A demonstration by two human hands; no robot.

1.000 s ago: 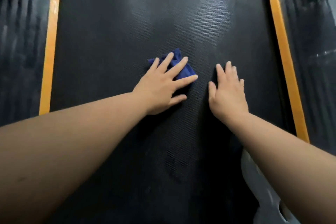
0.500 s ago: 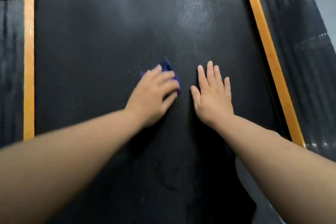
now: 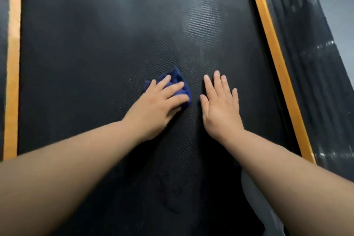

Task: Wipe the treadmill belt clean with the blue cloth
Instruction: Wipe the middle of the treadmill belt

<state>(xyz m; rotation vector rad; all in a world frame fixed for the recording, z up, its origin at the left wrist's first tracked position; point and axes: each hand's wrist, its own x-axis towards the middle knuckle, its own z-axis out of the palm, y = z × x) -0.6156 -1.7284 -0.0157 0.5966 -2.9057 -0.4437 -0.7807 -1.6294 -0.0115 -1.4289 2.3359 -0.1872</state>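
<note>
Head camera first: nearest us, two bare forearms reach out over the black textured treadmill belt (image 3: 95, 63). Short of the cloth, on our side of it, a faint dark smudge (image 3: 170, 191) marks the weave, and a grey curved panel (image 3: 256, 201) shows nearer and to the right.

Further on, the left hand (image 3: 157, 103) lies on the crumpled dark blue cloth (image 3: 179, 80), fingers spread and nearly straight, pressing it flat to the belt rather than gripping it. Just right of the cloth, apart from it, the right hand (image 3: 220, 107) rests palm down on the bare belt, fingers straight and holding nothing; we judge it a brace.

Half a second ago the left fingers were bunched over the cloth and hid most of it. Now they have stretched out and more blue shows beyond the fingertips. The right hand has kept its place beside the cloth. We read this as a short rubbing stroke worked over one patch at mid-belt, not a long pass.

Beyond the cloth and a little right, a pale dusty haze (image 3: 201, 25) lies on the belt, so we judge much wiping remains. Well to either side of the cloth run the left orange edge strip (image 3: 12, 74) and the right orange edge strip (image 3: 275, 55), the latter with a black ribbed side rail (image 3: 314, 67) outside it.
</note>
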